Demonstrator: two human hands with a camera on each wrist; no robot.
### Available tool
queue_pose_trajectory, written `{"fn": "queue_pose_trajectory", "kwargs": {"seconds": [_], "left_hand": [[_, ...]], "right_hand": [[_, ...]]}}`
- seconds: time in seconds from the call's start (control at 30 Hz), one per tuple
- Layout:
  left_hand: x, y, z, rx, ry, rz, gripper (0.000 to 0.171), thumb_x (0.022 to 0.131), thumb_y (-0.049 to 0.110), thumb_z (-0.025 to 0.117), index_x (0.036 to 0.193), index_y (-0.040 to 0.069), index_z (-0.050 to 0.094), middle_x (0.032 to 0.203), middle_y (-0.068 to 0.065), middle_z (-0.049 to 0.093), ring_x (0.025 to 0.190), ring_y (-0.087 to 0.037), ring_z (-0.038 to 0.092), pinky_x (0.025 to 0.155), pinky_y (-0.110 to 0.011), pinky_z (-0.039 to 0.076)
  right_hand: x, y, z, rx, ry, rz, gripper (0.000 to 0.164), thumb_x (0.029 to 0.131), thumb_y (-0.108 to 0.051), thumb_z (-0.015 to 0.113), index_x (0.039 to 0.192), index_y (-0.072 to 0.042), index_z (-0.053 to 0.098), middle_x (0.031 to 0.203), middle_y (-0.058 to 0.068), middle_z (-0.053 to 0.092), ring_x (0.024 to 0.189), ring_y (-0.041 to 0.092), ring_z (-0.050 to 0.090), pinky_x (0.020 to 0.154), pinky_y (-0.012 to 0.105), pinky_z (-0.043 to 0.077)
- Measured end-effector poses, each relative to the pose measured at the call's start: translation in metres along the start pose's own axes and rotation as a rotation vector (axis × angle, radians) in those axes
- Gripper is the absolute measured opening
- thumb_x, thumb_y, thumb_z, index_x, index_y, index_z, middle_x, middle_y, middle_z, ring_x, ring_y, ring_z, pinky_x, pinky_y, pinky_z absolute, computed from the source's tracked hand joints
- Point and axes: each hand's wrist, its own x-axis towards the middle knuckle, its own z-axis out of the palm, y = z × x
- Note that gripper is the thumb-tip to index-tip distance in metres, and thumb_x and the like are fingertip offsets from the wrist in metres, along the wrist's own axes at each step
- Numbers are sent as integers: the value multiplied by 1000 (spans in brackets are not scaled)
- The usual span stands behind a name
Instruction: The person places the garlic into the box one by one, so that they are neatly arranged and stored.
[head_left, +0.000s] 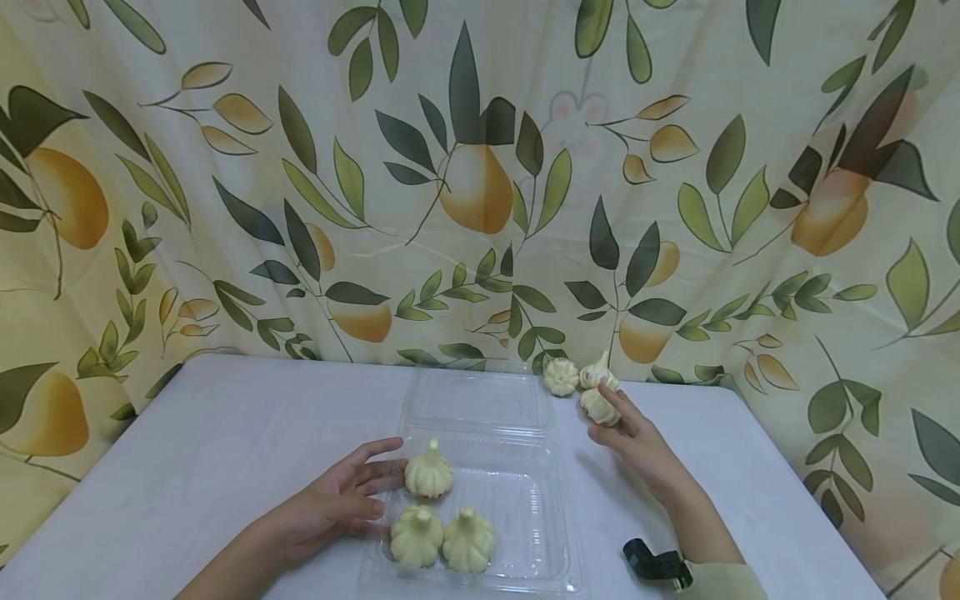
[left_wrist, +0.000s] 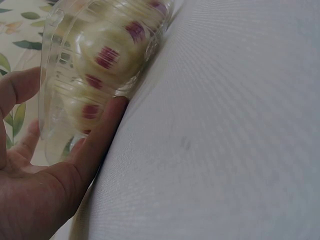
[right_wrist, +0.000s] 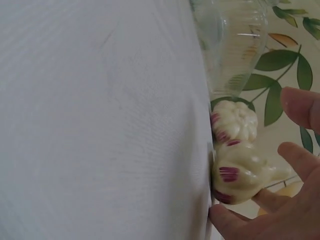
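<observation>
Three pale garlic bulbs stand stem-up in a clear plastic clamshell box [head_left: 528, 575]: one garlic bulb [head_left: 429, 472] at the back left, two garlic bulbs [head_left: 468, 542] in front. My left hand [head_left: 318, 510] is at the box's left side, fingers spread along its wall; in the left wrist view a finger [left_wrist: 102, 135] lies low against the clear plastic. At the back right, my right hand [head_left: 645, 454] reaches to the nearest garlic bulb [head_left: 597, 407] of another three, fingers parted around it. In the right wrist view, a purple-streaked garlic bulb [right_wrist: 237, 172] shows beside the loosely spread fingers.
The box's open lid [head_left: 480, 400] lies flat behind its base. Two more garlic bulbs [head_left: 560, 377] sit by the table's back edge, near the patterned curtain [head_left: 480, 275]. White cloth covers the table [head_left: 300, 408]. A black strap device [head_left: 656, 564] is at the right wrist.
</observation>
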Motion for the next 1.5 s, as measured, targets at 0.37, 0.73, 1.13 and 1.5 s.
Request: {"fn": "queue_pose_trajectory", "kwargs": {"seconds": [0.37, 0.73, 1.13, 1.5], "left_hand": [[-1, 0, 0, -8, -5, 5, 79, 95, 1, 58, 159, 17, 14, 161, -22, 19, 146, -29, 31, 98, -55, 49], [0, 0, 0, -11, -6, 1, 79, 95, 2, 58, 160, 17, 14, 162, -21, 19, 146, -29, 32, 98, -55, 49], [-1, -1, -1, -5, -13, 6, 80, 95, 2, 57, 160, 17, 13, 162, -22, 19, 146, -29, 31, 98, -56, 49], [-1, 0, 0, -8, -13, 1, 79, 96, 2, 57, 160, 17, 14, 162, -21, 19, 146, -29, 31, 98, -55, 49]], "right_hand": [[1, -1, 9, -178, 44, -13, 67, 95, -26, 67, 154, -13, 38, 156, 25, 10, 144, 47, 18, 113, 67, 23], [-2, -6, 15, -78, 90, -106, 29, 91, -19, 72, 110, -1, 57, 136, 19, 57, 129, 45, 50, 105, 58, 39], [-4, -12, 20, -160, 14, -132, 58, 85, -21, 78, 138, -9, 56, 140, 14, 56, 132, 46, 47, 103, 64, 41], [-6, -10, 23, -310, 13, -142, 40, 89, -21, 73, 128, -19, 67, 139, 13, 58, 132, 42, 47, 104, 64, 38]]}}
